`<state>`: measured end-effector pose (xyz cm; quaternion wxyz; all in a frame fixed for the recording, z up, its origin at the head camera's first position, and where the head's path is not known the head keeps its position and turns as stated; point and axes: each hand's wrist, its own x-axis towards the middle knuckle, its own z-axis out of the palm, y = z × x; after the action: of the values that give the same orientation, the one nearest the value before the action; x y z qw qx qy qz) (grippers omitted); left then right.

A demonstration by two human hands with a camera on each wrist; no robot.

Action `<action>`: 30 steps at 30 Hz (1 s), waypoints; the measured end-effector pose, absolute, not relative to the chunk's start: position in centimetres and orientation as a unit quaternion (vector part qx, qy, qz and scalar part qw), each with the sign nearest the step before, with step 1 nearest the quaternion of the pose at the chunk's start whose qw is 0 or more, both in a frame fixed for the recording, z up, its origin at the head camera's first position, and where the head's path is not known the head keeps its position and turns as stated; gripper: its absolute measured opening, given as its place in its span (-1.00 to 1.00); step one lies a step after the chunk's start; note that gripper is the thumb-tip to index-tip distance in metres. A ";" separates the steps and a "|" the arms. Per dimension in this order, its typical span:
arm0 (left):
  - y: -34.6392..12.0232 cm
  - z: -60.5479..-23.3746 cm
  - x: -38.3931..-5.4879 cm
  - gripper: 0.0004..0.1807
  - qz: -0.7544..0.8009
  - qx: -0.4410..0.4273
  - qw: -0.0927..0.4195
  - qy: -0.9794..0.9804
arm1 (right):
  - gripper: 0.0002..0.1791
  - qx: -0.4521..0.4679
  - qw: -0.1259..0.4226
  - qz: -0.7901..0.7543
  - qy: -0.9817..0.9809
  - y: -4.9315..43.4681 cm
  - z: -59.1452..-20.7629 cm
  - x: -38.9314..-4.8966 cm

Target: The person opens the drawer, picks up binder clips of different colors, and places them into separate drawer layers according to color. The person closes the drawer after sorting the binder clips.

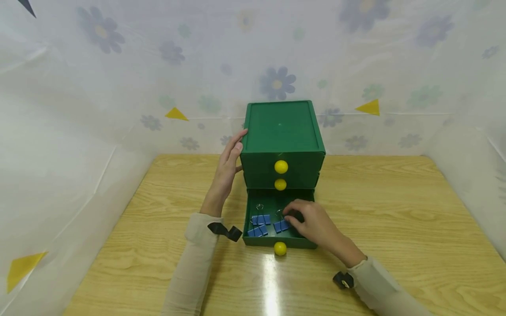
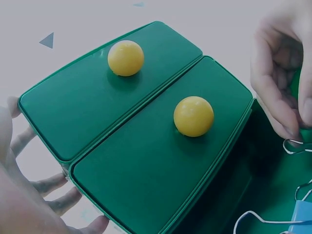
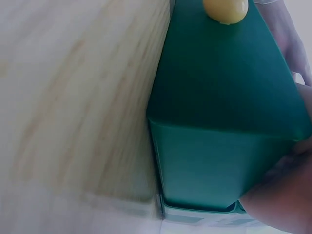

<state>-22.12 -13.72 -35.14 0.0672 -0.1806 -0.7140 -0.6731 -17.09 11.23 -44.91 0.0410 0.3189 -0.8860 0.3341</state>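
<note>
A green drawer cabinet (image 1: 282, 127) with round yellow knobs stands on the table, its bottom drawer (image 1: 261, 242) pulled out. My left hand (image 1: 226, 169) lies along the cabinet's left side, fingers extended; the left wrist view shows the fingertips at the edges of the two upper drawers (image 2: 161, 141). Inside the bottom drawer, my right hand (image 1: 312, 219) has bent fingers, with thumb and forefinger pinching a blue binder clip (image 1: 280, 226) by its wire handle. Left of it lie two more blue binder clips (image 1: 261, 220), wire handles up. The right wrist view hides the right fingertips behind the drawer wall.
The wooden table (image 1: 395, 219) extends on both sides of the cabinet. Behind stands a white flowered curtain (image 1: 221, 57) with yellow triangles (image 1: 369, 107) on it. Both wrists wear dark straps (image 1: 343, 280). The drawer's yellow knob (image 1: 280, 249) sticks out toward the front.
</note>
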 end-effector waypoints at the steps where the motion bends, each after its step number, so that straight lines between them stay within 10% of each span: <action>1: -13.7 -35.2 -22.1 -0.51 -0.673 -0.180 0.068 -0.714 | -0.88 0.320 0.039 0.341 -0.883 11.3 -44.8 -17.1; 30: -12.6 -37.5 -24.7 -0.50 -0.681 -0.184 0.081 -0.704 | -0.80 0.266 -0.013 0.467 -0.843 13.8 -42.1 -10.2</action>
<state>-24.73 -12.58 -37.52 0.0812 -0.1841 -0.7039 -0.6812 -10.18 13.79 -42.06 -0.0131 0.2664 -0.8431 0.4670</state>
